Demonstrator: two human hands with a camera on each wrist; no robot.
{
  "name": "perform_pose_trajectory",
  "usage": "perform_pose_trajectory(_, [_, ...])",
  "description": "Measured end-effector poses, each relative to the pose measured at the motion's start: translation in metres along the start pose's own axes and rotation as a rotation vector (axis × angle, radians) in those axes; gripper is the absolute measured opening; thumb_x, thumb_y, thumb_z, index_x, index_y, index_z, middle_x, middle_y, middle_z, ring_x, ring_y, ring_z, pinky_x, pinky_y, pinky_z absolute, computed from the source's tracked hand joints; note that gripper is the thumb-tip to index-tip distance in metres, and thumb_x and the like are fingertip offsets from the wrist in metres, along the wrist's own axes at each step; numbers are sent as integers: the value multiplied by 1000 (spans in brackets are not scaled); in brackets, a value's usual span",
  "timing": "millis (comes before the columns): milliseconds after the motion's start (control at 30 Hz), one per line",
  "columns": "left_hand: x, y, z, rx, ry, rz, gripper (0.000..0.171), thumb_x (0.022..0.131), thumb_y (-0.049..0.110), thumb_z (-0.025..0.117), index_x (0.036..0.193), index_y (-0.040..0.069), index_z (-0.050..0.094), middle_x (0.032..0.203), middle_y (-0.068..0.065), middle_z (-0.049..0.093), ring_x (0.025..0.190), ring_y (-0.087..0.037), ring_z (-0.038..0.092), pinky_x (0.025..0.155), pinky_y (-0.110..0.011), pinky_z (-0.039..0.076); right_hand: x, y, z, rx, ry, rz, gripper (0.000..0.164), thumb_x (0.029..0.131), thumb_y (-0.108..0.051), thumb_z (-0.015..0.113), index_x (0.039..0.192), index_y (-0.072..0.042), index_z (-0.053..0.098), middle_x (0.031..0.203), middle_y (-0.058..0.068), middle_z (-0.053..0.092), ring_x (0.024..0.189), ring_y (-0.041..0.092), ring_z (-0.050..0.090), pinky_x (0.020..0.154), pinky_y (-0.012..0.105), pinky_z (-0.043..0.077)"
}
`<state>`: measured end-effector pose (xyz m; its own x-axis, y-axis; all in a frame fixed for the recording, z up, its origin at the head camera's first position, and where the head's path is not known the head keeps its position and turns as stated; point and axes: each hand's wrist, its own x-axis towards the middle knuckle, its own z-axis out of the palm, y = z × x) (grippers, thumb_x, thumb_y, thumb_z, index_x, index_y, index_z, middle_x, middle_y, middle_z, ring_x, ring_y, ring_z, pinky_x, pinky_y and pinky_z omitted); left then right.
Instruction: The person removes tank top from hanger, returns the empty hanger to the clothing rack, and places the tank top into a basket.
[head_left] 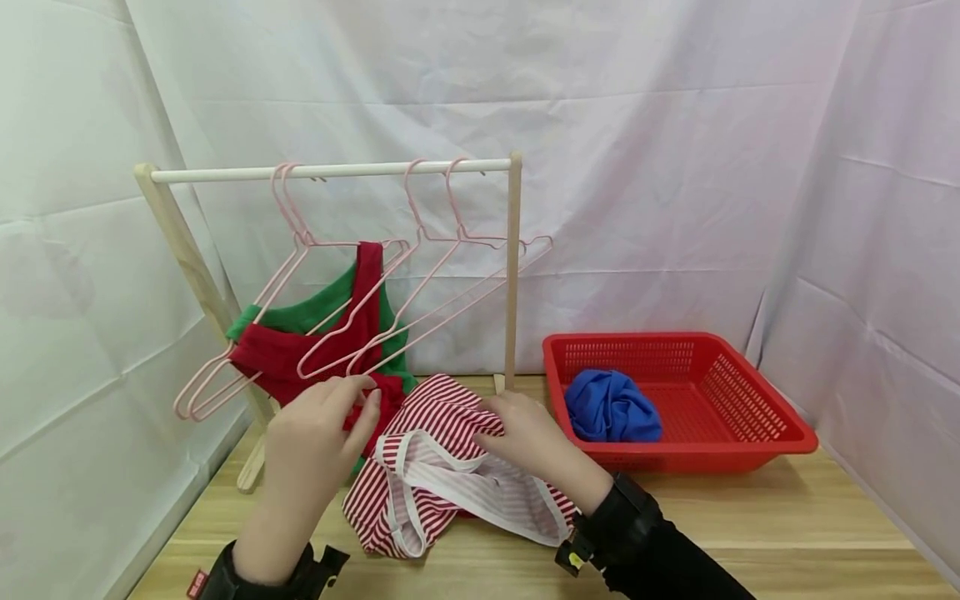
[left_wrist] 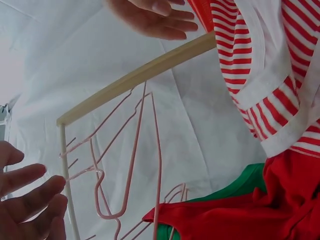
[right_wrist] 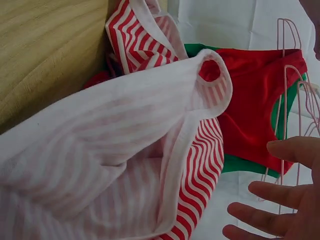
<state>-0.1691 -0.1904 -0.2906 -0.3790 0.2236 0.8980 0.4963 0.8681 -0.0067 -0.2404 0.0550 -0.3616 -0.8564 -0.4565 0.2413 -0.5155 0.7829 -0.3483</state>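
My left grip (head_left: pixel 317 425) is loose and holds nothing. It is near the pink hangers (head_left: pixel 303 239) and the red top (head_left: pixel 281 358). My right grip (head_left: pixel 525 432) has its fingers spread, with nothing in it, near the stripy top (head_left: pixel 442 454). That top lies bunched on the table (head_left: pixel 712 533), between its left edge and the red basket (head_left: pixel 690 460).

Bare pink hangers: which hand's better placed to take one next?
Left hand, likely: in head view it appears just below the bare pink hangers; the right hand looks farther off, at the red-and-white striped garment.
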Motion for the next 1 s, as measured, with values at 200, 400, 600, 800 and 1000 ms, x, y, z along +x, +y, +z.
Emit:
perform_pose_trajectory(200, [-7,4,9,-16,-155,-20,18,83,25,56,88,10,65,73,-1,62,63,-16,57,51,-32,48,9,-6,9,-48,-44,14,49,79,-44,62,117,-13,58,114,6,55,106,23,50,85,46,40])
perform_pose_trajectory(400, [-12,9,21,-34,-217,-23,14,81,25,60,86,13,64,72,2,60,60,-13,54,48,-29,45,17,-7,18,-81,-135,41,58,78,-53,59,123,-17,55,124,7,49,113,24,46,88,49,38])
perform_pose_trajectory(600, [-17,14,31,-43,-288,-15,13,82,26,59,86,14,64,72,4,60,59,-10,53,48,-26,44,22,-6,25,-79,-218,56,59,75,-58,59,117,-17,59,120,4,52,108,21,49,87,48,39])
perform_pose_trajectory(800, [-19,16,37,-44,-322,-28,12,82,27,61,86,16,63,71,6,59,59,-10,53,46,-24,42,20,-8,33,-119,-254,6,70,67,-64,63,116,-14,59,119,4,53,104,21,52,82,47,41])
perform_pose_trajectory(1000, [-20,17,38,-49,-332,-40,13,82,29,61,88,17,64,72,7,59,58,-10,54,47,-24,43,16,-9,42,-229,-256,-18,87,57,-68,68,122,-11,55,127,8,47,108,25,50,81,48,43])
